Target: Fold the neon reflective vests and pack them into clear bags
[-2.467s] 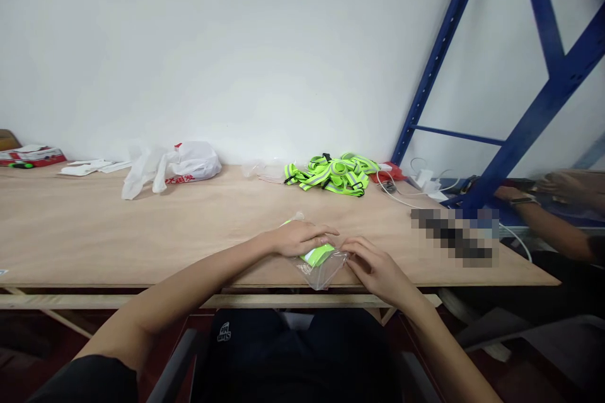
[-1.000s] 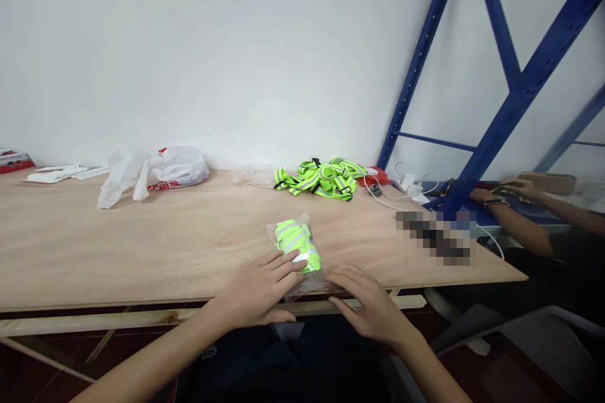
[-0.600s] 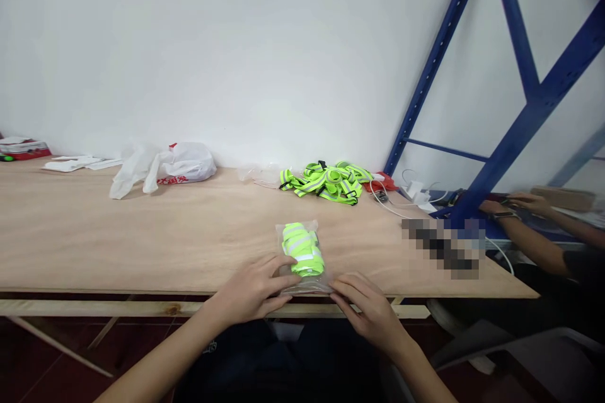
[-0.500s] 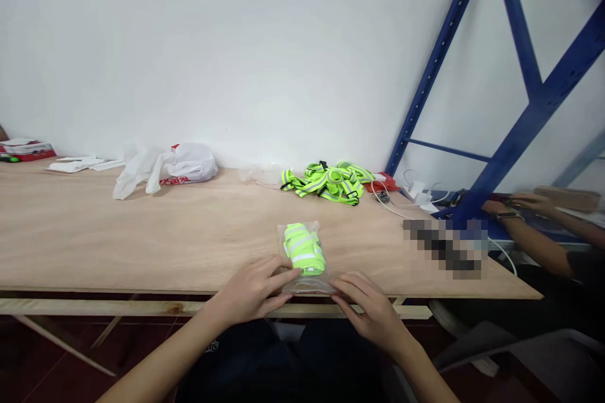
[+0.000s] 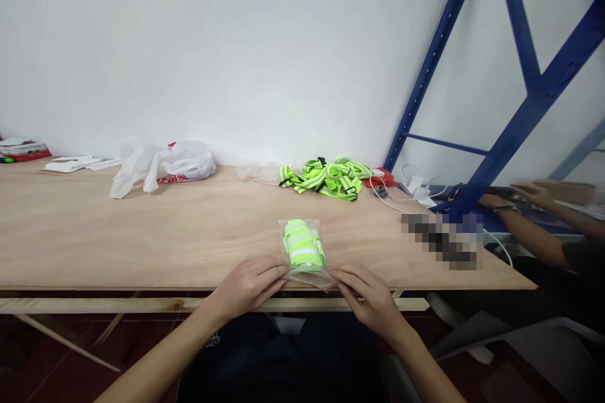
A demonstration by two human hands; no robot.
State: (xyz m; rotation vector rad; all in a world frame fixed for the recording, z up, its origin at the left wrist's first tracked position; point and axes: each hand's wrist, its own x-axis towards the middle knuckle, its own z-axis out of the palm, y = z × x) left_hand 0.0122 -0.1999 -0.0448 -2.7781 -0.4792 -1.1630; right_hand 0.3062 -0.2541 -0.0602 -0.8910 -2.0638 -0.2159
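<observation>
Sealing edge of a clear bag held between two hands, seen from above. My left hand and my right hand are apart, one at each near corner of the clear bag; each is closed on the plastic between thumb and fingers. The bag lies on the wooden table, its mouth along the near edge of the tabletop and its far end pointing toward the wall. Inside, toward the far end, sits a folded bundle of yellow-green strap with pale reflective bands.

Far side, centre: a loose heap of similar straps with black buckles. Just left of the heap, clear plastic wrapping lies flat. Farther left stands a white carrier bag with red lettering, its handles spread to the left; beyond it are white papers and, at the far left, a red-and-white box.

Far side, right: a red item beside the heap, then a white cable and white adapters near the foot of the blue metal frame. Nearer, on the right of the table, a pixelated patch hides its contents. At the right margin, another person's forearm wears a wristband.
</observation>
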